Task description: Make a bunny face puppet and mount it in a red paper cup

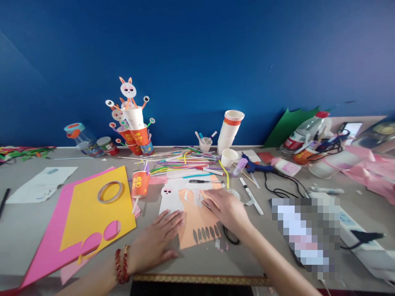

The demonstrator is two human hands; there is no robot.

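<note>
A bare left hand [160, 238] lies flat and released, fingers loosely spread, with fingertips at the left edge of a peach-coloured sheet of paper [200, 218] on a grey table [191, 263]. Red bracelets [125, 265] circle the wrist. The right hand [230, 209] rests over the upper right of the same sheet, fingers bent downward; whether they grip anything cannot be told. Paper scraps [188, 196] lie just beyond its fingertips, and a row of leaf-shaped holes [203, 234] runs along the sheet's near edge, between the two hands. A white sheet [168, 205] lies partly under the peach one, ahead of the left hand, a rabbit face [167, 192] at its upper left.

Farther ahead of the hands are a black pen [205, 181] and a spread of coloured sticks [185, 158]. To the left hand's left, a roll of tape [99, 195] lies on yellow card [89, 213] over pink card [46, 250]; an orange cup [140, 185] stands just beyond. A white marker [251, 196] lies right of the right hand, near a blue glue gun [256, 166]. Rabbit-topped cups [135, 119] and a stack of paper cups [227, 133] stand farthest, before a blue wall [191, 61].
</note>
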